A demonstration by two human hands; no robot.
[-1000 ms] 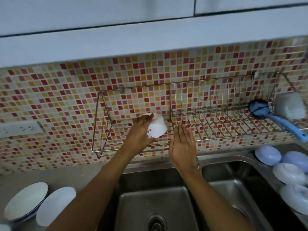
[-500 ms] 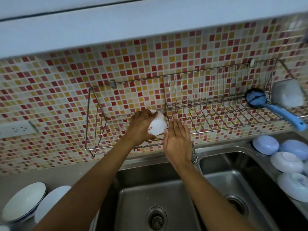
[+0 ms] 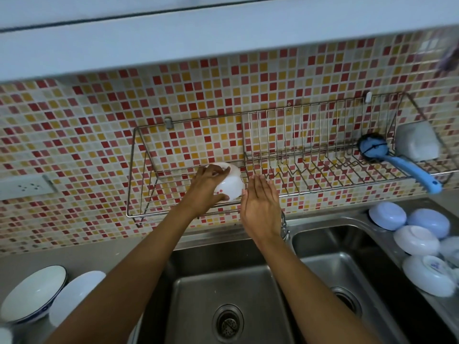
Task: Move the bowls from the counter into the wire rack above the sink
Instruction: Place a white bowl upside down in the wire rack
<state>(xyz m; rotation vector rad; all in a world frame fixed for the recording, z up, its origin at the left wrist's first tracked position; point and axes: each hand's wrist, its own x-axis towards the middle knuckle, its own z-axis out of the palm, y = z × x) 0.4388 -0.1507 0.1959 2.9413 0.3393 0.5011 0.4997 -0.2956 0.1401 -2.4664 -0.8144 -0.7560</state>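
My left hand (image 3: pixel 206 188) grips a small white bowl with red dots (image 3: pixel 231 183), turned bottom-up, inside the left section of the wire rack (image 3: pixel 139 170) on the tiled wall above the sink. My right hand (image 3: pixel 260 207) is flat and open just right of the bowl, fingers pointing up, holding nothing. Several pale blue and white bowls (image 3: pixel 417 240) lie upside down on the counter at the right of the sink. Two white dishes (image 3: pixel 32 294) lie at the lower left.
A blue dish brush (image 3: pixel 397 160) and a white container (image 3: pixel 417 142) sit at the rack's right end, beside upright plate slots (image 3: pixel 310 140). A double steel sink (image 3: pixel 223 294) lies below my arms. A wall socket (image 3: pixel 27 186) is at the left.
My left hand has stayed shut on the bowl and lowered it further into the rack's left section. My right hand has stayed open beside it. The view has shifted slightly.
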